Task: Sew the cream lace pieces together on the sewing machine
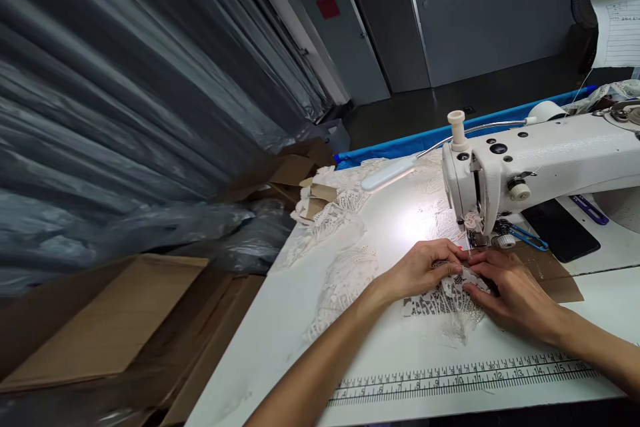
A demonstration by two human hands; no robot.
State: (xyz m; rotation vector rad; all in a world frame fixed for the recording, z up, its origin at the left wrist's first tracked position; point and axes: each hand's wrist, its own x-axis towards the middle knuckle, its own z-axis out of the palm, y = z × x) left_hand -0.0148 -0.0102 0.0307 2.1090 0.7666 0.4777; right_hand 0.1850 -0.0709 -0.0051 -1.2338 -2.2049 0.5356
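Grey curtains (125, 80) hang along the left side of the room, with open cardboard boxes (110, 320) below them and a grey door (385, 20) at the far side. Your white table (255, 353) runs across the right half, and the piece of lace (445, 307) lies on it, just on the near side of the sewing machine's (545, 157) needle end. Its far part is under your fingers, close to the presser foot (479, 239); the rest spreads loosely toward you and to the left. It is too crumpled to give a clear long axis.

Both your hands are on the lace, fingertips almost meeting at its far side. Your left hand (425, 270) comes in from the left and pinches it between thumb and fingers; your right hand (513, 290) has thumb and fingers on its right side, though you cannot tell whether they pinch or only press. Neither is clearly nearer the foot.

Right of the foot, blue snips (530, 237) and a black phone (563, 230) lie beyond your right hand, which is beside a brown card (557, 277). More lace (350, 280) lies left, beyond your left forearm. Near you, a printed ruler (460, 380) crosses the table. The machine head stands directly beyond your fingers, blocking the far right.
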